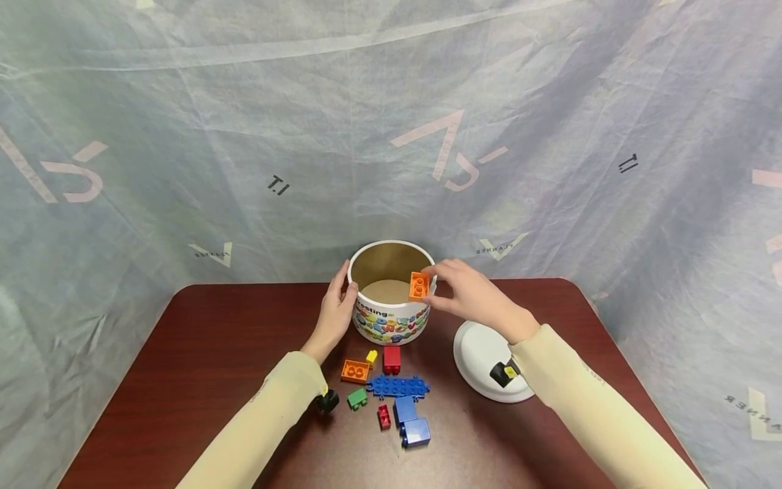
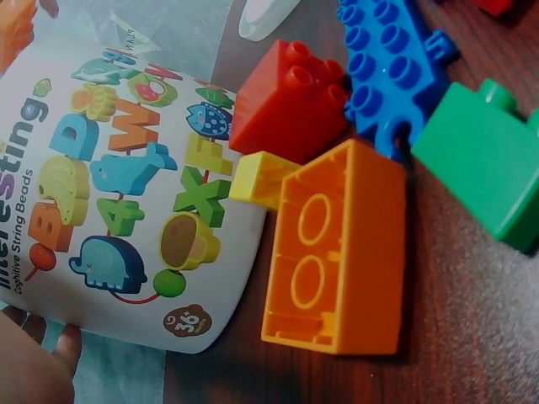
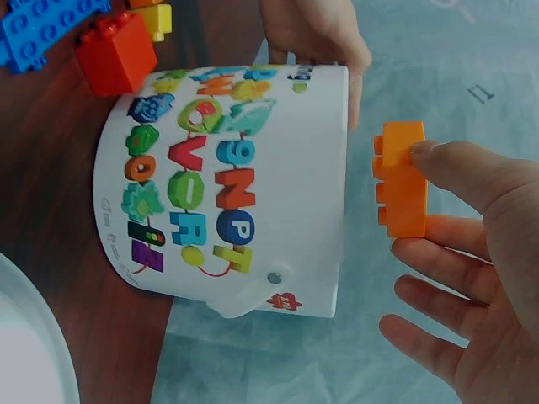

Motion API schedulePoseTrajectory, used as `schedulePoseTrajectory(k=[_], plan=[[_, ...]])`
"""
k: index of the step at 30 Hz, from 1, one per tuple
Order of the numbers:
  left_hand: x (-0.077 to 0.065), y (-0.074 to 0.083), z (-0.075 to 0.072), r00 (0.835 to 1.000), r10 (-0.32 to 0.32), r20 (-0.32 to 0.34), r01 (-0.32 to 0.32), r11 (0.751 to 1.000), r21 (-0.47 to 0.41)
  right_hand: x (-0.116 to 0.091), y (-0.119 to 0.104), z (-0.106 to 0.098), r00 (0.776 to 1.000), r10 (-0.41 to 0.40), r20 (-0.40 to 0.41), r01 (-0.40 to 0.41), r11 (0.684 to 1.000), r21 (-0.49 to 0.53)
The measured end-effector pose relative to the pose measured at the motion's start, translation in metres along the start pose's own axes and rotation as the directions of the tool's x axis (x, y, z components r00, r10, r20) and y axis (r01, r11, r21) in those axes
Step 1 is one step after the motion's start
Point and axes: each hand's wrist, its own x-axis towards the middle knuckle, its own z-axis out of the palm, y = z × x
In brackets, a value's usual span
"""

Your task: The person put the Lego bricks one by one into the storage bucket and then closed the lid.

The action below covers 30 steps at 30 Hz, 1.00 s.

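Note:
A white bucket (image 1: 392,324) printed with colourful letters and animals stands upright with its top uncovered. My left hand (image 1: 334,314) rests against its left side, fingers spread along the wall near the rim. Between thumb and fingertips, my right hand (image 1: 467,295) pinches an orange toy brick (image 3: 406,179). In the head view this brick overlaps the bucket's right front rim, its hollow underside showing. The right wrist view has it beyond the bucket's rim, studs turned toward the bucket.
In front of the bucket lie another orange brick (image 2: 370,252), a yellow brick (image 1: 371,356), red bricks (image 1: 392,359), a green brick (image 1: 357,399), a blue studded base (image 1: 398,387) and blue bricks (image 1: 417,432). A white lid (image 1: 482,360) lies right, partly under my right forearm. Grey cloth (image 1: 342,136) hangs behind the table.

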Motion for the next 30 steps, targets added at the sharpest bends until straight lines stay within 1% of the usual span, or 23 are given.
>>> schedulePoseTrajectory(k=[6, 13, 17, 23, 30], plan=[[0.001, -0.002, 0.002, 1.0, -0.009, -0.001, 0.009, 1.0, -0.003, 0.013, 0.004, -0.001, 1.0, 0.004, 0.011, -0.004, 1.0, -0.009], [0.001, -0.003, 0.002, 1.0, 0.003, -0.001, -0.003, 1.0, 0.007, 0.024, 0.007, 0.001, 1.0, 0.022, 0.003, -0.022, 1.0, -0.011], [0.001, -0.004, 0.002, 1.0, 0.001, 0.0, -0.001, 1.0, 0.007, 0.03, 0.009, 0.004, 1.0, 0.027, 0.0, -0.027, 1.0, 0.0], [-0.001, -0.004, 0.003, 1.0, -0.005, 0.002, 0.005, 1.0, 0.016, 0.039, 0.014, 0.01, 0.998, 0.065, 0.01, -0.065, 0.998, 0.006], [0.0, -0.007, 0.004, 1.0, 0.01, 0.002, -0.011, 1.0, 0.028, 0.048, 0.02, 0.018, 0.998, 0.064, 0.015, -0.064, 0.998, -0.005]])
